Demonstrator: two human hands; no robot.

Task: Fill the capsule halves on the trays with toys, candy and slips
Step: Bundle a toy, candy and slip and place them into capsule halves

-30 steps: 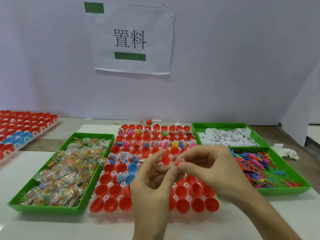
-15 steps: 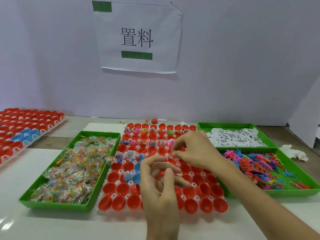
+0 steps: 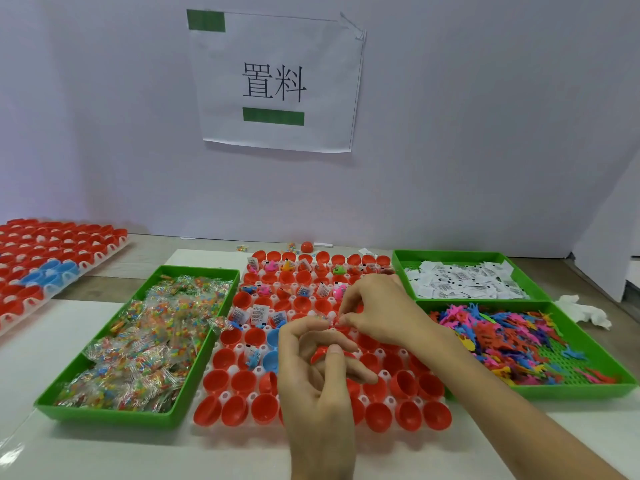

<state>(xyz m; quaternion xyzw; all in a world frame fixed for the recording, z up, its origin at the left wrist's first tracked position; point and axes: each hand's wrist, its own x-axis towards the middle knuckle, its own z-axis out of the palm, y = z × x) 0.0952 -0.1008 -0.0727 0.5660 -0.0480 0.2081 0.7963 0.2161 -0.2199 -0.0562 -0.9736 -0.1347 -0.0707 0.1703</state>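
Head view: the capsule tray (image 3: 224, 396) of red halves sits mid-worktop (image 3: 52, 452), its far rows holding toys and slips. At 6 o'clock the left hand (image 3: 318, 372) curls its fingers round a red piece (image 3: 320, 353). The right hand (image 3: 377, 310), toward 1 o'clock, draws its fingertips together over the tray; whether they pinch anything I cannot tell. Candy tray (image 3: 104, 415) at 9 o'clock, slips tray (image 3: 450, 254) at 1, toy tray (image 3: 536, 393) at 3

Curled left hand (image 3: 317, 372); pinched right hand (image 3: 379, 311)

White-topped table (image 3: 104, 452) with three green trays (image 3: 114, 419), two capsule trays (image 3: 224, 396), perhaps a crumpled tissue (image 3: 585, 311).
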